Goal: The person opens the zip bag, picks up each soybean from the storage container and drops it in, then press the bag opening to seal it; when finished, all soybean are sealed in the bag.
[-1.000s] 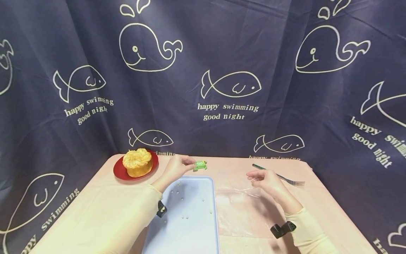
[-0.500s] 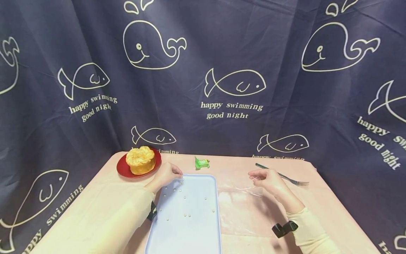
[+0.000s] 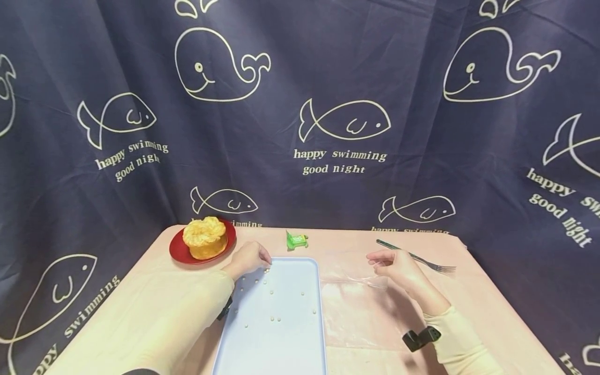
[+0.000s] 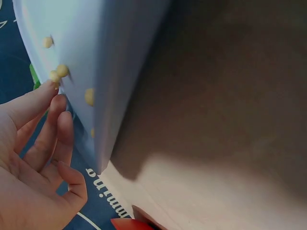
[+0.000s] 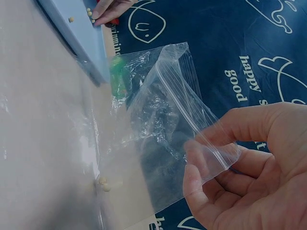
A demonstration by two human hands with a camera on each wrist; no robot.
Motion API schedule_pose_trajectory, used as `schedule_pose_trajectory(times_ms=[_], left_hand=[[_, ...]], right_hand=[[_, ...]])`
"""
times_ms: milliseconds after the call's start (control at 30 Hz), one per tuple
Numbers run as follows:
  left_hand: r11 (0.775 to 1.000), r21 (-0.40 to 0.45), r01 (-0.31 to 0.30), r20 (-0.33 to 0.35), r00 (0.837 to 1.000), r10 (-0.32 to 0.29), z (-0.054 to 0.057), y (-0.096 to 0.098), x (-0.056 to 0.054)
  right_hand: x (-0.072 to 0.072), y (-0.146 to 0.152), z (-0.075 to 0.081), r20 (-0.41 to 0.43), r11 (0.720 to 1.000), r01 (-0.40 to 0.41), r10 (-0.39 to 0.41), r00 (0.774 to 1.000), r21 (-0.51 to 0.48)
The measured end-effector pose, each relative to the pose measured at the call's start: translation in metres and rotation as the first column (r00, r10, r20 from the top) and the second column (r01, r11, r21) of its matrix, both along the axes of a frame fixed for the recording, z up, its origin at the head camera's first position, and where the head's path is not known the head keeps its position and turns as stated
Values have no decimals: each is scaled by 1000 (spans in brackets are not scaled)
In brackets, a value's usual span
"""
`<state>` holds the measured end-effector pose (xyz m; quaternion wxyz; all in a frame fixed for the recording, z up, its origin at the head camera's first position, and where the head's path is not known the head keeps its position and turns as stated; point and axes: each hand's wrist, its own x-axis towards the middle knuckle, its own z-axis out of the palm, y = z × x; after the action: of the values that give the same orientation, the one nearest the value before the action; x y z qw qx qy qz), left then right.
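Note:
At the far left corner of the light blue tray (image 3: pixel 283 346), my left hand (image 3: pixel 249 258) reaches over the rim. Its thumb and index finger pinch a small, round, pale yellow soybean (image 4: pixel 56 86). Other soybeans (image 4: pixel 89 97) lie scattered on the tray. My right hand (image 3: pixel 398 268) grips a clear zip bag (image 5: pixel 165 112) near its zip edge, thumb and fingers on the plastic. Low in the bag are a few soybeans (image 5: pixel 103 184). The bag hangs down over the table, barely visible in the head view.
A red plate (image 3: pixel 177 251) bearing a round golden bread (image 3: pixel 204 239) stands at the back left. Beyond the tray lies a small green wrapped packet (image 3: pixel 297 240). A dark-handled fork (image 3: pixel 417 257) rests behind my right hand. Patterned dark blue cloth (image 3: pixel 262 151) borders the table's far edge.
My left hand has let go of the green packet beyond the tray, then come left to the tray's corner and the soybeans. The right hand keeps its hold on the bag.

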<state>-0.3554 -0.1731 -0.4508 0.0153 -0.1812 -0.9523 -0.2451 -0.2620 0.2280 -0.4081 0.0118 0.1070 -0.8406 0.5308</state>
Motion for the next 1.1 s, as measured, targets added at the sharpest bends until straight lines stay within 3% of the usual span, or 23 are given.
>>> schedule_pose_trajectory(times_ms=[200, 267, 467, 667, 900, 1100], left_hand=[[1000, 14, -3, -13, 1000, 3, -4, 1, -2], [998, 67, -3, -6, 1000, 3, -3, 1, -2], [967, 241, 80, -50, 996, -69, 10, 7, 2], [923, 366, 121, -76, 992, -99, 32, 41, 14], [879, 437, 191, -113, 981, -157, 59, 89, 31], [868, 425, 256, -145, 966, -214, 65, 126, 41]], right_hand=[[-1, 0, 0, 1, 1000, 4, -4, 1000, -10], [-2, 0, 0, 6, 1000, 5, -5, 1000, -13], [-3, -1, -1, 18, 1000, 10, -10, 1000, -22], [-2, -2, 0, 3, 1000, 7, -7, 1000, 5], [-1, -2, 4, -13, 999, 7, -7, 1000, 40], [0, -4, 5, -4, 999, 19, -19, 1000, 29]])
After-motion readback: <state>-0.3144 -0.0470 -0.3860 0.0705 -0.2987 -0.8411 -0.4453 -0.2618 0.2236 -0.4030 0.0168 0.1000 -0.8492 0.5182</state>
